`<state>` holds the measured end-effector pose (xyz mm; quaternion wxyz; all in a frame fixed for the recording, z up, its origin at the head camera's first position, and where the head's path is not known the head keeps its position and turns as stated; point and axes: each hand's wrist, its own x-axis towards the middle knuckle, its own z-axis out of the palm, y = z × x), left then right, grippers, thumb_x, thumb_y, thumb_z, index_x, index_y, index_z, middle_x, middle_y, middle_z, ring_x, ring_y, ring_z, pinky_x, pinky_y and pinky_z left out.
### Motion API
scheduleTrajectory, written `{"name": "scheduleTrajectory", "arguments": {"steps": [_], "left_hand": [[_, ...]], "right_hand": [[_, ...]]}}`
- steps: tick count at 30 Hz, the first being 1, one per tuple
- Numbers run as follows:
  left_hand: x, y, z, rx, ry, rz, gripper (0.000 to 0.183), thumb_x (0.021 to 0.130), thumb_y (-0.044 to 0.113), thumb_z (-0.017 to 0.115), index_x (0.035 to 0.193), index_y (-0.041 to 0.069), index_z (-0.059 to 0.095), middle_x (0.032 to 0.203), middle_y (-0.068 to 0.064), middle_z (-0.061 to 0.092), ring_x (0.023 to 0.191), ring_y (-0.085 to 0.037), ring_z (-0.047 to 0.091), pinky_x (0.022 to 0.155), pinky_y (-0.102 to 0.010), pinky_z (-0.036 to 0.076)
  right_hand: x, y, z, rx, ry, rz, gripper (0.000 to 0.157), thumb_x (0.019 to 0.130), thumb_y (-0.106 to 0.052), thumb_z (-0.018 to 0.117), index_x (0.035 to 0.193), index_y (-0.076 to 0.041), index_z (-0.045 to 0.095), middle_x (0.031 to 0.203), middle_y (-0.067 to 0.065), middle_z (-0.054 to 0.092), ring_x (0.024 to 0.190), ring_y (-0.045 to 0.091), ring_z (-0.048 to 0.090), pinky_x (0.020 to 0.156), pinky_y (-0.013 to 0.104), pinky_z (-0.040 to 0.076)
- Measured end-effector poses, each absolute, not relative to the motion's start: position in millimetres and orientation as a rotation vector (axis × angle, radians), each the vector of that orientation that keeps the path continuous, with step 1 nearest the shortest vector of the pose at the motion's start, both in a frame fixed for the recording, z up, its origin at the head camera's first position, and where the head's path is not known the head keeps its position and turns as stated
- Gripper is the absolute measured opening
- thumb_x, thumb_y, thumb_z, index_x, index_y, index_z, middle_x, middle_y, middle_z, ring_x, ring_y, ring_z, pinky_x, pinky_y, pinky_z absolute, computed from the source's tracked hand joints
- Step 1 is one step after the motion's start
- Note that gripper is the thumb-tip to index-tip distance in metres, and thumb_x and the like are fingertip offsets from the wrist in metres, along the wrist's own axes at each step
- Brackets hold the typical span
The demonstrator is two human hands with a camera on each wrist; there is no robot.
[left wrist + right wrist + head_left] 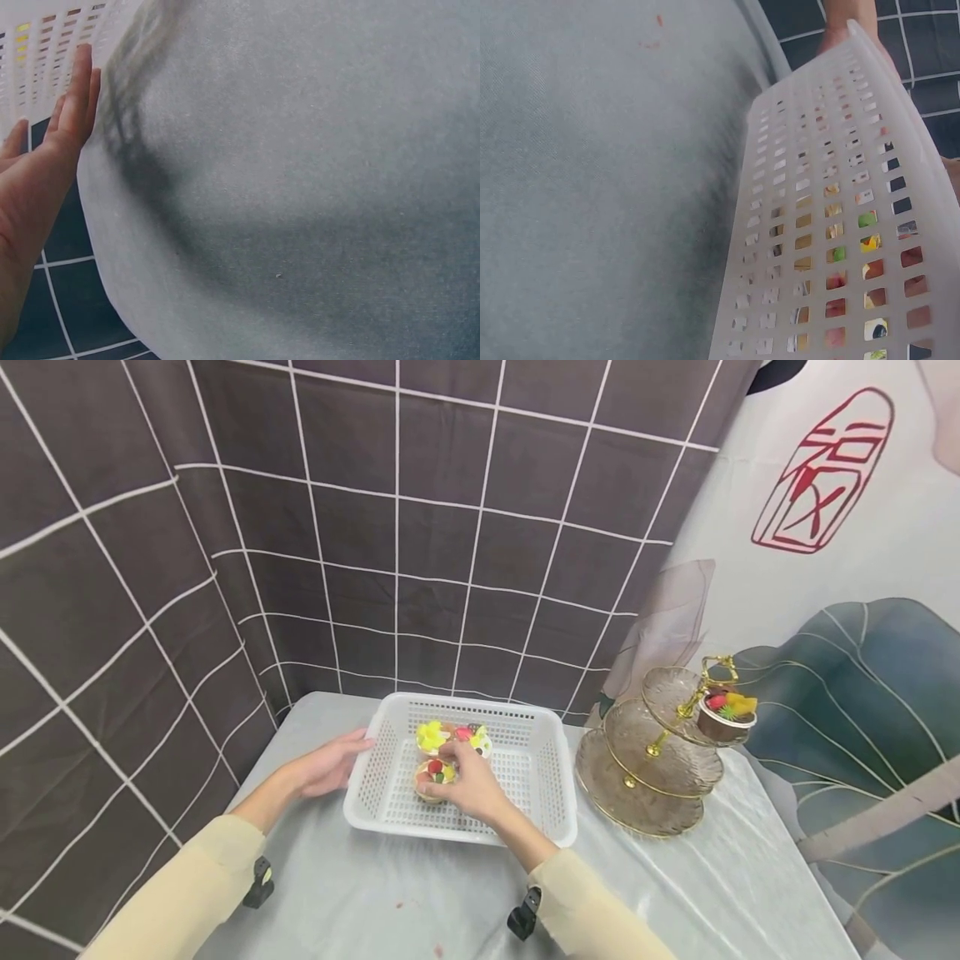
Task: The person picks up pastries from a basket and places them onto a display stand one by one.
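A white perforated plastic basket point(528, 727) sits on the table, with three fruit-topped cupcakes in its left half. My right hand point(474, 785) reaches in over the front rim. Its thumb and fingers grip the front cupcake point(435, 768), which has red and green fruit on top. Behind that one are a yellow-topped cupcake point(432, 737) and a cupcake with pink and white topping point(476, 740), partly covered by the hand. Against the basket's left end, my left hand point(333, 766) rests with extended fingers, also plain in the left wrist view. The basket wall point(802, 202) mostly hides my right hand in the right wrist view.
Right of the basket stands a three-tier cake stand point(637, 802) with gold rims. A brown-cupped fruit cupcake point(726, 720) sits on its top tier. The table point(360, 893) has a pale grey cloth, and a dark checked curtain point(442, 543) hangs behind.
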<state>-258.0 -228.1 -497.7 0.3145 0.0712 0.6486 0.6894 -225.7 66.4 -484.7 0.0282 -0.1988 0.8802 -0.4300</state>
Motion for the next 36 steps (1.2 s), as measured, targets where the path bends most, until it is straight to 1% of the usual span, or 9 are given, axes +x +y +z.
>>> {"name": "scheduleTrajectory", "arguments": {"steps": [5,10,12,16,20,23,27,32,36], "left_hand": [[-258,-227,-498,0.185,1.713,1.813,0.067,0.117,0.036,0.034,0.172,0.017,0.001,0.171,-0.027,0.023,0.154,-0.05,0.03,0.115,-0.065,0.042],[-257,-225,-497,0.187,1.706,1.807,0.066,0.117,0.036,0.034,0.172,0.019,0.003,0.171,-0.026,0.024,0.153,-0.049,0.032,0.114,-0.065,0.043],[-257,-225,-497,0.196,1.711,1.809,0.066,0.117,0.036,0.034,0.172,0.017,0.003,0.17,-0.027,0.025,0.152,-0.049,0.034,0.113,-0.065,0.044],[-257,-227,-498,0.209,1.708,1.824,0.069,0.116,0.037,0.037,0.171,0.012,0.003,0.169,-0.029,0.027,0.15,-0.048,0.039,0.112,-0.065,0.045],[-258,-228,-499,0.203,1.694,1.827,0.07,0.116,0.038,0.039,0.171,0.013,0.004,0.169,-0.028,0.027,0.149,-0.045,0.042,0.113,-0.064,0.044],[-259,-229,-500,0.201,1.687,1.827,0.07,0.116,0.038,0.038,0.171,0.014,0.004,0.169,-0.028,0.026,0.149,-0.044,0.041,0.113,-0.064,0.044],[-259,-232,-501,0.197,1.681,1.836,0.07,0.116,0.037,0.037,0.171,0.013,0.002,0.17,-0.028,0.024,0.15,-0.046,0.039,0.114,-0.063,0.044],[-257,-233,-501,0.188,1.685,1.85,0.07,0.116,0.037,0.038,0.171,0.011,0.003,0.169,-0.029,0.025,0.151,-0.047,0.038,0.114,-0.064,0.043],[-257,-229,-502,0.23,1.669,1.853,0.07,0.116,0.037,0.038,0.171,0.01,0.004,0.169,-0.03,0.025,0.15,-0.048,0.039,0.113,-0.064,0.044]], "right_hand": [[-232,63,-487,-0.623,2.75,-1.25,0.069,0.082,-0.032,0.093,0.133,0.003,0.063,0.126,0.016,0.069,0.117,0.033,0.066,0.103,0.05,0.054],[-236,65,-491,-0.583,2.734,-1.221,0.067,0.081,-0.028,0.094,0.133,0.001,0.062,0.127,0.015,0.068,0.119,0.032,0.065,0.105,0.048,0.053],[-237,66,-492,-0.585,2.741,-1.201,0.068,0.079,-0.025,0.095,0.132,0.001,0.062,0.127,0.016,0.068,0.119,0.032,0.065,0.105,0.049,0.053],[-236,66,-495,-0.606,2.743,-1.122,0.074,0.078,-0.025,0.097,0.136,0.001,0.06,0.13,0.015,0.066,0.118,0.03,0.065,0.104,0.046,0.054],[-235,64,-499,-0.618,2.737,-1.035,0.079,0.077,-0.026,0.097,0.141,-0.001,0.058,0.131,0.011,0.065,0.12,0.028,0.064,0.107,0.043,0.053],[-233,62,-501,-0.609,2.715,-0.996,0.078,0.077,-0.022,0.097,0.142,-0.004,0.058,0.13,0.009,0.065,0.122,0.027,0.063,0.108,0.042,0.052],[-231,58,-502,-0.619,2.687,-0.955,0.074,0.076,-0.017,0.096,0.139,-0.006,0.059,0.127,0.005,0.066,0.121,0.024,0.064,0.107,0.04,0.053],[-232,59,-501,-0.636,2.683,-0.957,0.067,0.078,-0.02,0.096,0.134,-0.008,0.062,0.123,0.003,0.067,0.117,0.023,0.064,0.104,0.039,0.054],[-231,67,-498,-0.64,2.697,-1.032,0.065,0.079,-0.031,0.095,0.131,-0.01,0.064,0.118,0.0,0.068,0.111,0.02,0.066,0.099,0.038,0.056]]}}
